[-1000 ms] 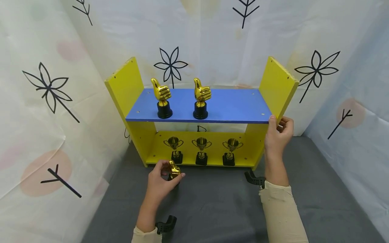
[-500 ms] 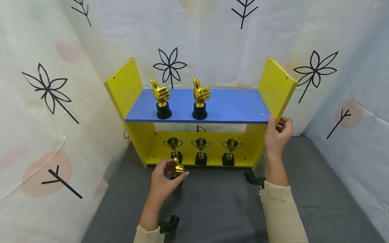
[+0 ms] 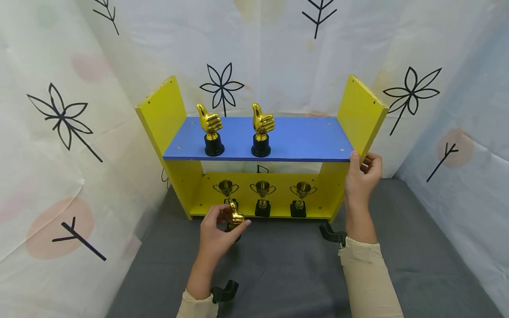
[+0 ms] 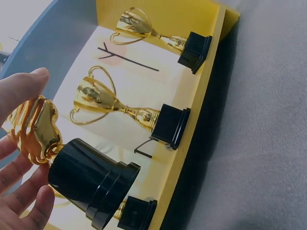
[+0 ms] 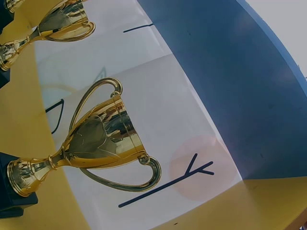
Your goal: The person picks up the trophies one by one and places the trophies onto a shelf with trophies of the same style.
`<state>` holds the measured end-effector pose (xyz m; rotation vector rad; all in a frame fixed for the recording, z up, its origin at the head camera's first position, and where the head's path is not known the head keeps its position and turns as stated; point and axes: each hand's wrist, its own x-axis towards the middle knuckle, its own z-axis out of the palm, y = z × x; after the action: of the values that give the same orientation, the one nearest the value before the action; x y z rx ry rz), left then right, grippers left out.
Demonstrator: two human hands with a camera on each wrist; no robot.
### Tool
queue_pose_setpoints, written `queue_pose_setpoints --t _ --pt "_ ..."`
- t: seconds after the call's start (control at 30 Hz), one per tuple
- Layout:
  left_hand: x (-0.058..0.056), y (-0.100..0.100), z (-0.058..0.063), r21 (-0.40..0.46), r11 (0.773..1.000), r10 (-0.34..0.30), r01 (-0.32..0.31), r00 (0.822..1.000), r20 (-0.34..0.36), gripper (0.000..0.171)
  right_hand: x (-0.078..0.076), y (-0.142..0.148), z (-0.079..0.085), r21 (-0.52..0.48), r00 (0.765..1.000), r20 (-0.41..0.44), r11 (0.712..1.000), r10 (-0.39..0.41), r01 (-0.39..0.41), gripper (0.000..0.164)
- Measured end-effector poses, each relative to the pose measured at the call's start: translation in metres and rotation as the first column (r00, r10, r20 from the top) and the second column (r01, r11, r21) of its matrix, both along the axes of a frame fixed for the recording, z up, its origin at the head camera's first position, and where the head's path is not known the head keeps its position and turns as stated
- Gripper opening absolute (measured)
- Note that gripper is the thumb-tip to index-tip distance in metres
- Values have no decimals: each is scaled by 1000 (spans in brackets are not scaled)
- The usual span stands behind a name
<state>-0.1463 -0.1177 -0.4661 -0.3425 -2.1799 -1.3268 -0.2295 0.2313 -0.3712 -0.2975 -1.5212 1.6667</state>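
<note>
My left hand holds a gold thumbs-up trophy by its gold part, between thumb and fingers, in front of the lower shelf. Its black base points down and partly covers a cup trophy behind it. My right hand grips the front edge of the right side panel, thumb at the corner of the blue shelf. Two more thumbs-up trophies, a left one and a right one, stand upright on that shelf. Along the yellow lower shelf stand three gold two-handled cup trophies.
The yellow shelf unit's left panel and right panel rise above the blue board. A dark grey cloth covers the table. White patterned fabric hangs behind and at both sides. A thin cable shows by the left panel.
The left hand has moved slightly right and toward the shelf with the thumbs-up trophy, which now overlaps the left cup's base. The right hand keeps its grip on the panel.
</note>
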Motion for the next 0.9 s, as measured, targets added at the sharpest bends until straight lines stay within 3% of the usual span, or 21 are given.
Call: queue_pose_setpoints --t 0.4,0.9 --pt "-4 10 7 10 999 -40 41 998 -51 52 21 -15 21 -16 1000 8 1000 4 -3 5" --pt "-6 19 14 34 999 -32 36 991 -128 48 9 -8 9 -7 1000 -2 1000 -2 2 8"
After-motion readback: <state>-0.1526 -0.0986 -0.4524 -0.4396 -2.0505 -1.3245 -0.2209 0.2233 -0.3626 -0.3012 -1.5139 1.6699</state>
